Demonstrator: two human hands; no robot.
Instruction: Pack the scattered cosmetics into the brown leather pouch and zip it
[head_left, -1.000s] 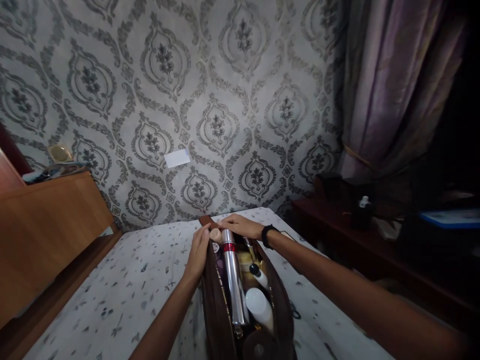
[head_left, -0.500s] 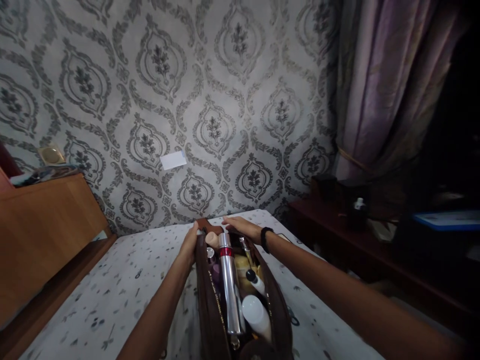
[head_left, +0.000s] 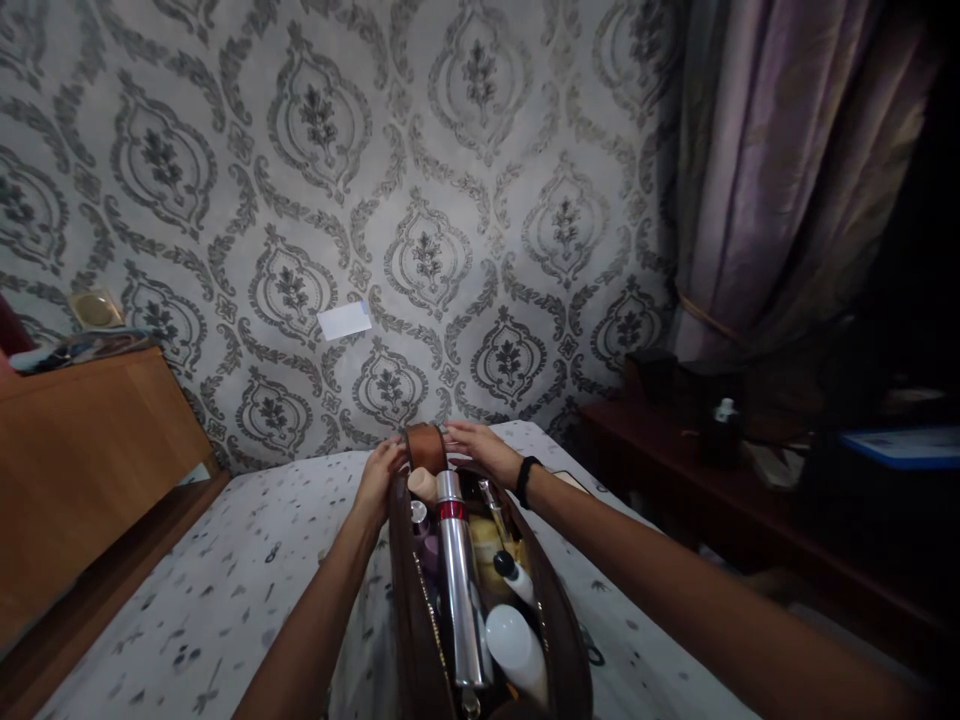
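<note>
A dark brown cosmetic bag (head_left: 411, 610) lies unzipped, its long opening facing up. Its lighter brown strap handle (head_left: 425, 447) stands up in a loop at the far end. My left hand (head_left: 377, 480) is closed around the bag's far left corner, fingertips at the strap's left edge. My right hand (head_left: 484, 452) reaches to the strap's right side, fingers stretched out. Inside lie a silver tube with a red band (head_left: 463, 590), a white-capped bottle (head_left: 516, 645), a black-tipped white tube (head_left: 514, 575), a beige-capped item (head_left: 422, 485) and a yellow item (head_left: 487, 545).
The bag rests on a bed with a white patterned sheet (head_left: 247, 570). A wooden headboard or cabinet (head_left: 97, 450) stands on the left. On the right are a dark red table (head_left: 611, 425) with a small bottle and a purple curtain (head_left: 765, 180). Patterned wallpaper covers the wall behind.
The strap handle has risen and now shows as an upright loop between my hands. My left fingers have come over toward its left edge. The view has shifted slightly.
</note>
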